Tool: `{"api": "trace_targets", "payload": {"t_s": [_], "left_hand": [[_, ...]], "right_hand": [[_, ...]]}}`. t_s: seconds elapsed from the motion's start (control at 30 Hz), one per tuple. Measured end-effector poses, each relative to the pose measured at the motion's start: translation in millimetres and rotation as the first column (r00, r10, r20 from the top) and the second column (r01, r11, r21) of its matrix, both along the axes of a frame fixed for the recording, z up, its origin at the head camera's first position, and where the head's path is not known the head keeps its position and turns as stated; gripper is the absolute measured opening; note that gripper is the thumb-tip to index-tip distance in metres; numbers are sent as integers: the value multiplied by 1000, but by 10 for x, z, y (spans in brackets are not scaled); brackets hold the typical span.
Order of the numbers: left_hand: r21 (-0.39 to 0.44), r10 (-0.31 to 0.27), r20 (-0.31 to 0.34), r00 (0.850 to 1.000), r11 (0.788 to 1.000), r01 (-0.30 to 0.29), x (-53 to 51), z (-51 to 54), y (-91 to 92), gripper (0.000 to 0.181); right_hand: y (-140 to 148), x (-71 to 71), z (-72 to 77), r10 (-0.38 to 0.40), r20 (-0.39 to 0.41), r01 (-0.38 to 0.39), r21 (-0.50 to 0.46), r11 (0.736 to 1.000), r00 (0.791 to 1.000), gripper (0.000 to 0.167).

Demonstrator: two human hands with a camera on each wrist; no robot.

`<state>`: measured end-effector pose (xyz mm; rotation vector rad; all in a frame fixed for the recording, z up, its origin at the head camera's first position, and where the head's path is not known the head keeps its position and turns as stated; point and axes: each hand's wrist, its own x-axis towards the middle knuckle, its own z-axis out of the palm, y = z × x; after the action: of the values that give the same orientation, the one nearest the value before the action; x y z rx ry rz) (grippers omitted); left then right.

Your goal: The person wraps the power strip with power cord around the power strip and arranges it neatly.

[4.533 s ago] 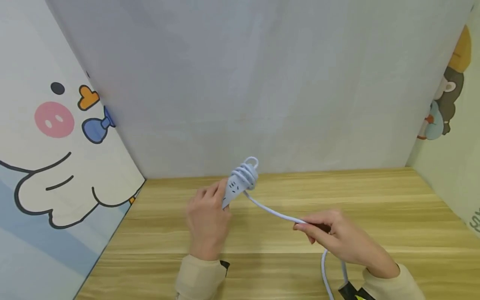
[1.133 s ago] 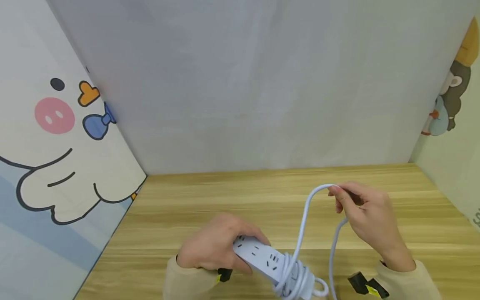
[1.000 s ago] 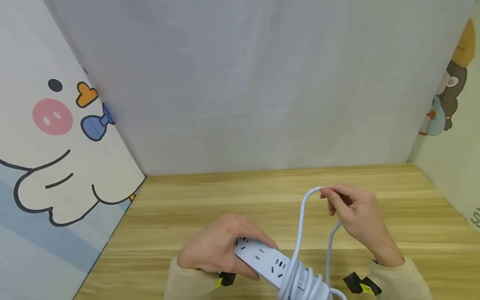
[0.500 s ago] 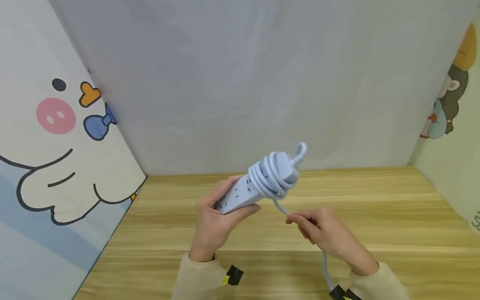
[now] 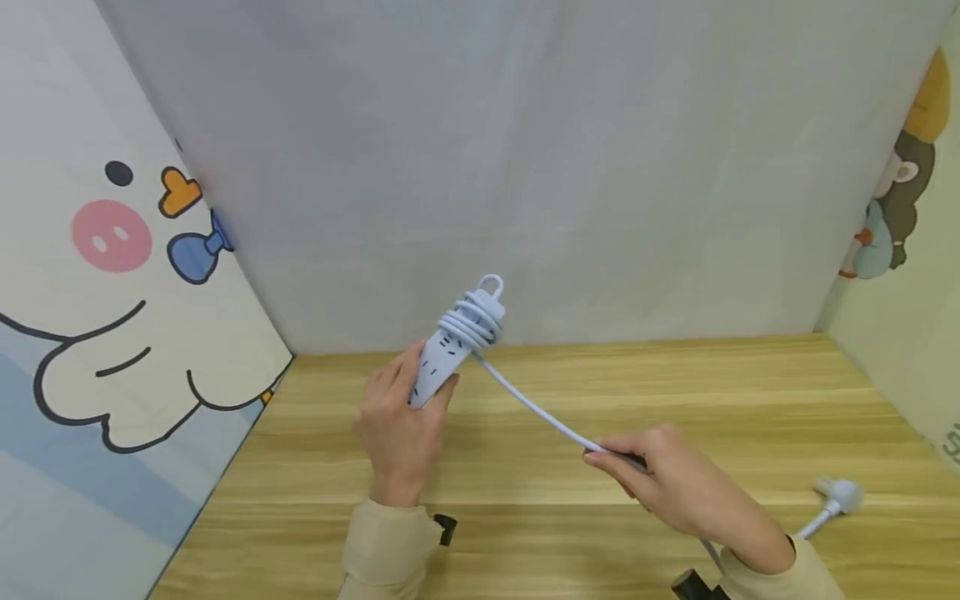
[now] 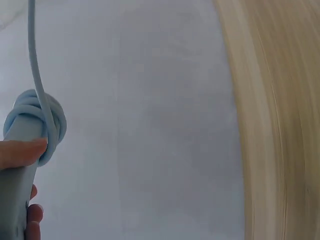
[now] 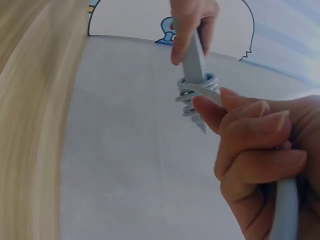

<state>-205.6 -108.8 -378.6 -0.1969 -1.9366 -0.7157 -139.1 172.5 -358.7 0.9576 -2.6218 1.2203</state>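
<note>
Winding step, as I judge remotely: the left hand [image 5: 401, 421] curls its fingers round the power strip [image 5: 437, 364], coiled end toward one o'clock, while the right hand [image 5: 667, 483], at the strip's four o'clock, pinches the cord [image 5: 532, 407], whose next turn needs steady tension.

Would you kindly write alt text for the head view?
A left hand grips a long white power strip over a wood-grain table; the right hand holds the smooth white cord that winds round the strip's far end. A white plug shows at right.
</note>
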Motion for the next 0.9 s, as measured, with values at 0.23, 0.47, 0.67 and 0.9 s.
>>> {"api": "trace_targets", "payload": {"t_s": [0.23,0.47,0.67,0.9], "left_hand": [[-364,83,68,994,930,-53,9,15,38,42],[-578,30,398,917,785,225,199,83,170,49],[-478,-274,589,761,641,601,341,226,182,50],[-191,-658,554,509,496,847,411,344,123,46]], "right_hand": [[73,41,45,-33,-272,34,-2,999,962,27],[123,-30,31,-102,-587,53,-101,994,803,26],[181,-109,63,-147,-603,69,-151,986,784,32],[272,-217,15,-172,-470,93,-188,978,866,15]]}}
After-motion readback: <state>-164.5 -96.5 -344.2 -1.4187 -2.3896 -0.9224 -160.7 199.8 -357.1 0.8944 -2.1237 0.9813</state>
